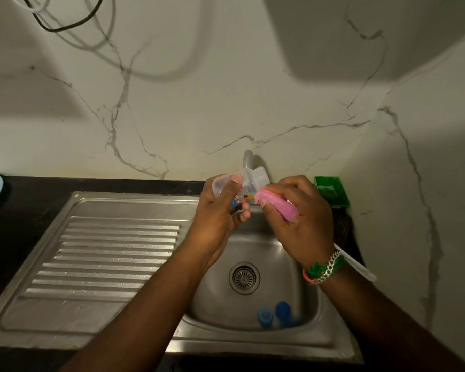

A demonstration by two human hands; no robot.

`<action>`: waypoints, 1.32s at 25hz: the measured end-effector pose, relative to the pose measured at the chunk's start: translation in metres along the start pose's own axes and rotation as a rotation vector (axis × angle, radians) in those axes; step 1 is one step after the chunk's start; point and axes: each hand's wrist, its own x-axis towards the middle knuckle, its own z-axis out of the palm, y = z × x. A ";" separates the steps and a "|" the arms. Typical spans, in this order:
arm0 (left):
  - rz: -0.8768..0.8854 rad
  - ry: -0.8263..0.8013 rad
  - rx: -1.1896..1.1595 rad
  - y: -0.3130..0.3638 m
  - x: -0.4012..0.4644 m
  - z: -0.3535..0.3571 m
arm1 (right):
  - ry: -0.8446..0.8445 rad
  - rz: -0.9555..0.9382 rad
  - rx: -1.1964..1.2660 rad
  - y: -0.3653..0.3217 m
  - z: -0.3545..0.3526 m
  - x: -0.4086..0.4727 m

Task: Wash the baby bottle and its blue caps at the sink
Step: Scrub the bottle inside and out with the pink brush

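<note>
Bottle [227, 185] and sponge [277, 205] over sink [124, 200]

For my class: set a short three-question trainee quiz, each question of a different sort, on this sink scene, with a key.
1. True or false: the left hand holds the clear baby bottle above the sink.
2. What does the right hand grip? A) a green brush B) a pink sponge C) a blue cap
3. Fill in: the two blue caps lie in the basin, nearer the person than the ____.

Key: 1 true; 2 B; 3 drain
</note>
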 end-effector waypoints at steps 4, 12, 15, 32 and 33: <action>-0.014 -0.003 -0.069 -0.002 -0.008 0.013 | 0.186 0.024 -0.025 -0.009 0.003 -0.001; 0.036 -0.036 0.044 -0.006 -0.015 0.013 | 0.152 0.215 -0.121 -0.027 -0.008 0.015; 0.048 -0.130 0.128 -0.007 -0.019 0.001 | -0.095 0.334 0.134 -0.025 -0.024 0.038; -0.192 -0.033 -0.688 -0.013 -0.024 0.030 | 0.170 0.376 0.345 -0.029 -0.008 0.017; -0.192 -0.020 -0.679 -0.012 -0.024 0.032 | 0.200 0.349 0.325 -0.030 -0.008 0.017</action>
